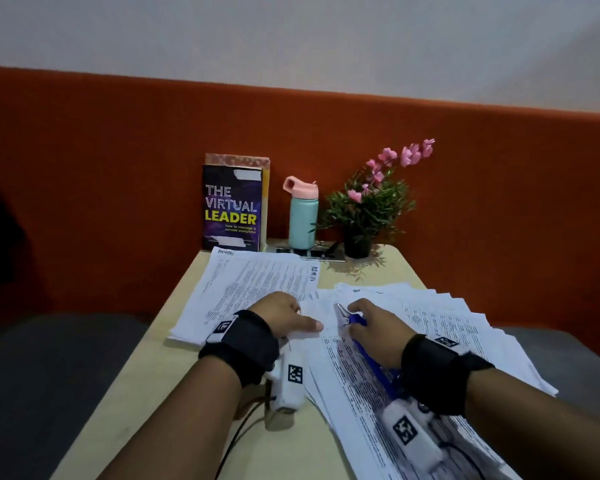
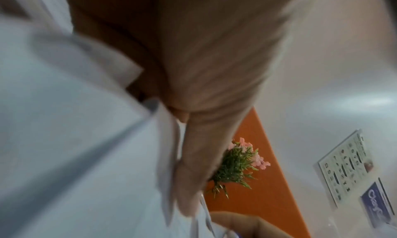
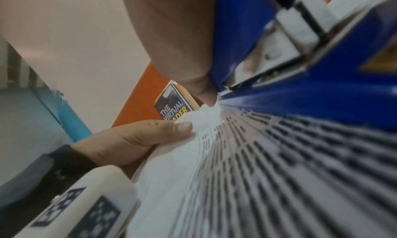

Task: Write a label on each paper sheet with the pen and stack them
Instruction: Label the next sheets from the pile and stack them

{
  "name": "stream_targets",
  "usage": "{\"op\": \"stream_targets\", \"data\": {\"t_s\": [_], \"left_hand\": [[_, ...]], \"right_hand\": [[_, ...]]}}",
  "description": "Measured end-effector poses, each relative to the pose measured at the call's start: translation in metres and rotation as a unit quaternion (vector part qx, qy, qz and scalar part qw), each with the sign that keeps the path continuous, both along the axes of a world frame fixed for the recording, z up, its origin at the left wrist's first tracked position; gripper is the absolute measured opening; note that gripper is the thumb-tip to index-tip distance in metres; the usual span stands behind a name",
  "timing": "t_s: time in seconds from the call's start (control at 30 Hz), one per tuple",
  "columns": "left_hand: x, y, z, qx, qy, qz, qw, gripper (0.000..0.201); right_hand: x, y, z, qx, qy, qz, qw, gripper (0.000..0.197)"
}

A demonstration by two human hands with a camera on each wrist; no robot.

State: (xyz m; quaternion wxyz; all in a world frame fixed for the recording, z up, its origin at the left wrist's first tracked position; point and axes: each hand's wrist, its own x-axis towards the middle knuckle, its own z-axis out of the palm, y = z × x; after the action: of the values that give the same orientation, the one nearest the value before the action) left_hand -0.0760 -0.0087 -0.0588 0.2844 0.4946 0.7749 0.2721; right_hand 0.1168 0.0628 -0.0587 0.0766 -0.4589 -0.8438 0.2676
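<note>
my left hand [image 1: 284, 315] lies flat on the papers, with my thumb [image 1: 309, 323] stretched out straight toward my other hand. it presses down on the top sheet [image 1: 329, 344] of the spread-out pile [image 1: 465, 327] on the right side of the table [image 1: 146, 386]. my right hand [image 1: 374, 327] is curled around the blue pen [image 1: 355, 322], and the silver end of the pen pokes up past my fingers. the pen tip is hidden under my hand, so i cannot tell if it touches the paper. the left wrist view is blurry, and i think it shows my fingers [image 2: 193, 173] lying on white paper. on the left side of the table sits a neater stack of sheets [image 1: 250, 289] with "admin" written along one edge. at the far end of the table a book [image 1: 232, 209] stands up against the orange wall. just beside it is a green bottle [image 1: 302, 216] with a pink lid, and next to that a small plant [image 1: 371, 202] with pink flowers in a dark pot.
</note>
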Motion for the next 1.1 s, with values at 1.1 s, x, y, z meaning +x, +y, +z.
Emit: {"op": "stream_targets", "data": {"t_s": [1.1], "left_hand": [[-0.056,-0.083,0.12,0.162,0.078,-0.075,0.981,0.004]], "right_hand": [[0.008,-0.002,0.095,-0.126,0.324,0.081,0.934,0.051]]}}
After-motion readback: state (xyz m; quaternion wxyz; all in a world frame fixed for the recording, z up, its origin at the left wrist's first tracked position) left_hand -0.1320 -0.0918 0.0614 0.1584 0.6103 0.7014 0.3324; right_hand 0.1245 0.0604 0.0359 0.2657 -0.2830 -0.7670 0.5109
